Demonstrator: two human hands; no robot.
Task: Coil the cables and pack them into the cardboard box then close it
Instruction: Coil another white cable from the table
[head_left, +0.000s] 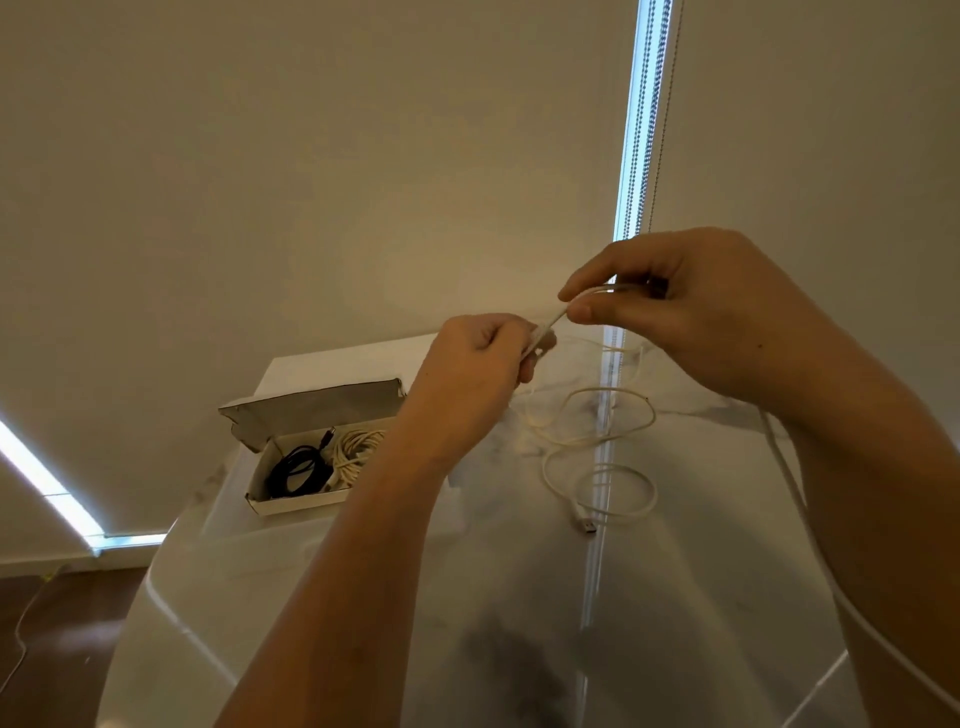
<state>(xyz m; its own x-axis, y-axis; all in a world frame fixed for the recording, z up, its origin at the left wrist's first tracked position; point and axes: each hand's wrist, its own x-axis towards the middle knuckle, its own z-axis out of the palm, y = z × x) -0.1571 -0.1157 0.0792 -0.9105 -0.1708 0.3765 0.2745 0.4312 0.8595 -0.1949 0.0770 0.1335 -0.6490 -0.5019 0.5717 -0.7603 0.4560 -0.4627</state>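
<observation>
left hand (480, 358) fingers pinch thin white cable (597, 447) | right hand (691, 312) fingers pinch same | cardboard box (306, 457) open

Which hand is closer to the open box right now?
Left. The left hand is raised just right of the box, its forearm crossing the box's right end. The right hand is farther right, above the loose white cable. Both pinch a white cable.

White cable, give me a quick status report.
Left hand and right hand both pinch the white cable, raised. Rest lies in loose loops on table. Cardboard box open, two coils inside. Nothing in the way.
</observation>
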